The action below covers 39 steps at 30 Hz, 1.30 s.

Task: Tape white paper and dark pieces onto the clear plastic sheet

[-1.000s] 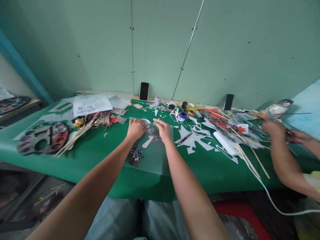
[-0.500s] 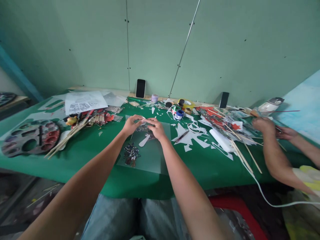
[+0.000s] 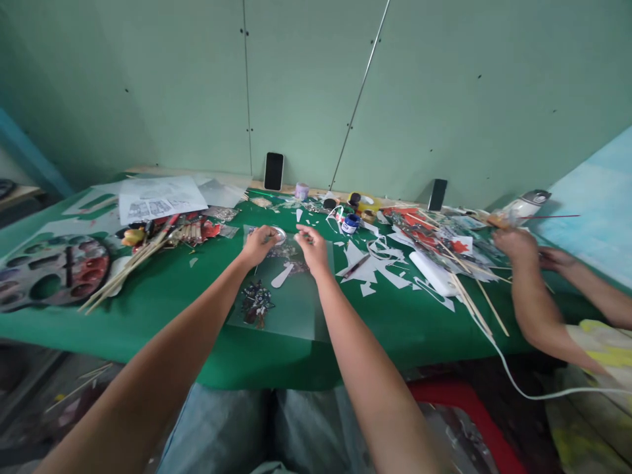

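On the left of the green bench (image 3: 162,296) lie a paint palette (image 3: 49,270), a bundle of bamboo sticks (image 3: 131,263) and printed sheets (image 3: 158,197), all in the same places as a second ago. At the middle, the left hand (image 3: 257,245) sits at the far edge of a clear plastic sheet (image 3: 291,309), its fingers curled beside a small round silvery lid (image 3: 279,234); whether its grip closes on the lid or only touches it cannot be told. Half a second ago both hands met over a dark patterned cutout (image 3: 286,253); now they have drawn a little apart, so that cutout lies on the sheet between them. The right hand (image 3: 311,247) is lightly clenched, thumb and forefinger pinched together, perhaps on something too small to make out. A second cutout (image 3: 257,304) and a white spoon-shaped scrap (image 3: 282,275) rest nearer on the sheet, unmoved. To the right are a blue paint pot (image 3: 351,224), white paper offcuts (image 3: 380,266) and more sticks, and at the far right another person's hands (image 3: 516,245) stay busy among red-painted pieces.
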{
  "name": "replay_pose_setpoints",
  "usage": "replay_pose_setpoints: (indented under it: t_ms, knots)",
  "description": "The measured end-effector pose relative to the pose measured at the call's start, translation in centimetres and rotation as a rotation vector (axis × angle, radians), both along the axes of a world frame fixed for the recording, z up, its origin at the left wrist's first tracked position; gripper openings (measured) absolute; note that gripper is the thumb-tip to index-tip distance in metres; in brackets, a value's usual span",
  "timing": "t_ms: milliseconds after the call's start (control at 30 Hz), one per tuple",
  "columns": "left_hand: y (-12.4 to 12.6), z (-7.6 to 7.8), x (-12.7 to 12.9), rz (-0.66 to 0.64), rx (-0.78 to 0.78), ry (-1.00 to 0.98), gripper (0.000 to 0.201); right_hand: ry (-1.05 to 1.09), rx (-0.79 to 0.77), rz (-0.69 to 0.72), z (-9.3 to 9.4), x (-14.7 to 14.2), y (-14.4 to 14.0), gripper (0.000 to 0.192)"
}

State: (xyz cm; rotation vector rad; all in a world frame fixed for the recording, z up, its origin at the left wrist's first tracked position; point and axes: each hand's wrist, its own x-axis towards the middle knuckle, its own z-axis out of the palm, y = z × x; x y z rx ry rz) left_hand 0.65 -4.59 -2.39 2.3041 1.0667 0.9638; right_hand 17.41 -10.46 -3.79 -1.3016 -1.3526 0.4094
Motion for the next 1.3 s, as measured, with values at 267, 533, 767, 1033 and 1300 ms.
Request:
replay_pose_setpoints:
  t_ms: [267,533,767,1033,1300]
  knots:
    - [-1.7,0.2,0.4,0.0,0.171,0.2,0.011,-0.249,0.046,-0.079,0.0,-0.5,-0.1,0.008]
    - [-1.7,0.5,0.6,0.05,0.159,0.181,0.013,-0.325,0.092,-0.117,-0.2,-0.8,-0.1,0.011]
    - [-4.1,2.5,-1.6,-0.069,0.181,0.257,0.018,-0.28,0.065,-0.209,0.3,-0.4,-0.2,0.014]
    - [-12.3,-0.2,-4.0,-0.052,0.225,0.393,0.028,-0.161,-0.093,-0.143,-0.2,-0.8,-4.7,0.015]
    - [-12.7,-0.5,-3.9,-0.055,0.288,0.439,0.029,-0.235,-0.267,-0.296,-1.7,-3.6,-8.5,0.013]
